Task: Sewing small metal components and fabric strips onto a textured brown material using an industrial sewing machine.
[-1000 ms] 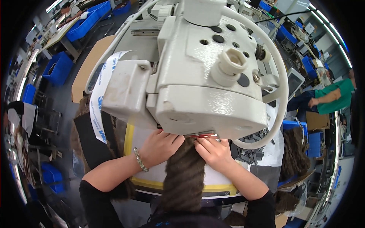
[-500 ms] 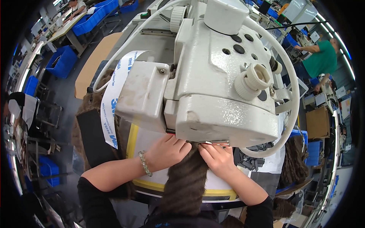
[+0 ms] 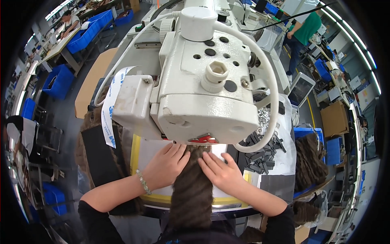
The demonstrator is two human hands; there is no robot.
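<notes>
A long strip of brown fur (image 3: 193,195) runs from near my body up beneath the head of a white sewing machine (image 3: 209,114). My left hand (image 3: 168,162), with a beaded bracelet at its wrist, lies along the strip's left edge, fingers stretched toward the machine. On the opposite edge, my right hand (image 3: 221,171) rests with fingers extended and thumb apart. Both sets of fingertips touch the fur just in front of the machine head. The machine hides the far end of the strip and where it is being worked.
Small black pieces (image 3: 262,152) lie piled right of the machine on white sheeting. A white printed tape (image 3: 109,116) hangs at its left, above a black panel (image 3: 99,152) on more fur. A blue bin (image 3: 308,162) holds brown fur at right. Other people work farther back.
My fingers, curled close under the machine head before, now lie straighter on the fur, with the right thumb spread. The view has shifted, showing more of the machine's top.
</notes>
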